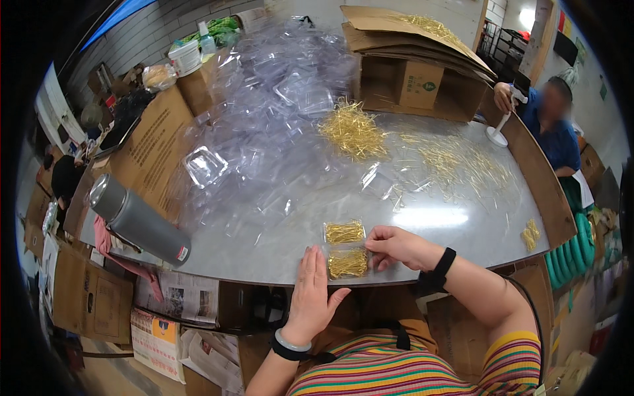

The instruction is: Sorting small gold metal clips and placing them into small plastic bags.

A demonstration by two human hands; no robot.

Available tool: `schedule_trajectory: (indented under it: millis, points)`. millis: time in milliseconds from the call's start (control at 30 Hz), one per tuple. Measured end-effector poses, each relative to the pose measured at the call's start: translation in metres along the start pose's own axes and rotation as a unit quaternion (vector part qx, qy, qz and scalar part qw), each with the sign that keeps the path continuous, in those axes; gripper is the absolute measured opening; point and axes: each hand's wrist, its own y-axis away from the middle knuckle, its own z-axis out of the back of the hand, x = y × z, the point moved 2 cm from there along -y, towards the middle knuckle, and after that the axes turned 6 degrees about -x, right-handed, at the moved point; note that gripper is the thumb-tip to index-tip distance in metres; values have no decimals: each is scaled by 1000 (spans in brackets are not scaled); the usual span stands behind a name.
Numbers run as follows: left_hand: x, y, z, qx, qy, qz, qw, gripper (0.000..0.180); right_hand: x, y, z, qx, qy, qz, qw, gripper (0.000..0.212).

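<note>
A clear plastic box (345, 245), in two halves one behind the other, lies near the table's front edge. Bundles of thin gold wire pieces fill the far half (344, 231) and the near half (348, 263). My left hand (310, 290) lies along the box's left side, fingers stretched out and thumb spread, holding nothing. On the opposite side my right hand (394, 246) has its fingers curled and pinched at the box's right edge. What exactly lies between those fingertips is partly hidden.
Empty clear plastic boxes (277, 99) heap up at the left and back. A gold wire pile (353, 131) and scattered gold wires (456, 162) lie beyond my hands. A grey bottle (142, 221) stands front left. Cardboard (535, 178) edges the right, where another person (548, 129) holds a white stand (498, 132).
</note>
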Motion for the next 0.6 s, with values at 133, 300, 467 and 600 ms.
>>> schedule_trajectory:
  millis: [133,300,467,600]
  points:
    - [1,0,0,29,3,19,999,85,-19,22,35,-10,-64,8,998,14]
    - [-5,-1,-5,51,-11,24,998,81,-55,64,89,-80,-121,22,989,13]
    - [-18,-12,-23,72,-3,-2,997,77,-76,96,129,-159,-136,16,978,14]
    - [-36,-25,-37,90,7,-26,996,77,-86,102,150,-198,-119,24,973,16]
